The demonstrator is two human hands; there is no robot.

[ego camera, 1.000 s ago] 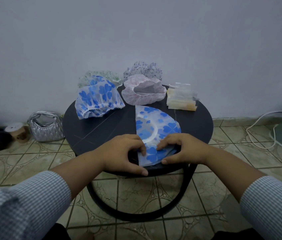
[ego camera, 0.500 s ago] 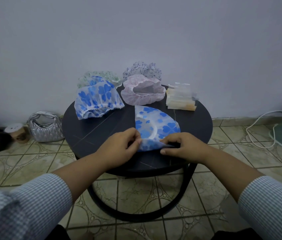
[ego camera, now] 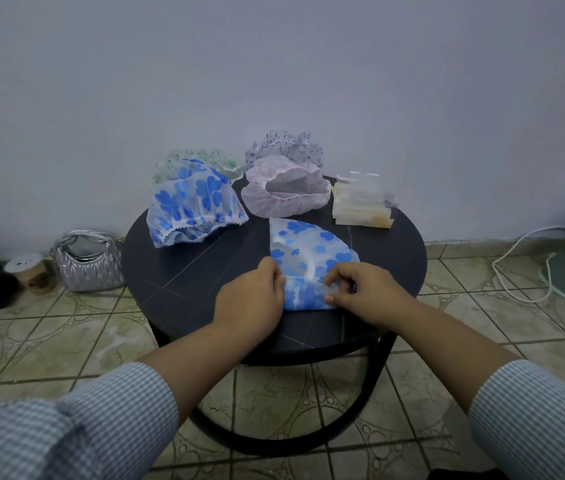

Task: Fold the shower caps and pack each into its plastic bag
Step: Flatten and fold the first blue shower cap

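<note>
Against the pale wall, on the round black table [ego camera: 184, 271], both hands' fingers [ego camera: 334, 277] pinch the blue-flowered shower cap [ego camera: 309, 251] at its near edge; best crease it flat before folding further.

A round black table [ego camera: 184, 271] stood on the patterned tile floor [ego camera: 49, 327], close to the pale wall [ego camera: 274, 64]. Off its left edge sat a silver quilted handbag [ego camera: 88, 261], a small spool [ego camera: 30, 273] beside it. A white cable [ego camera: 520, 268] trailed right.
</note>
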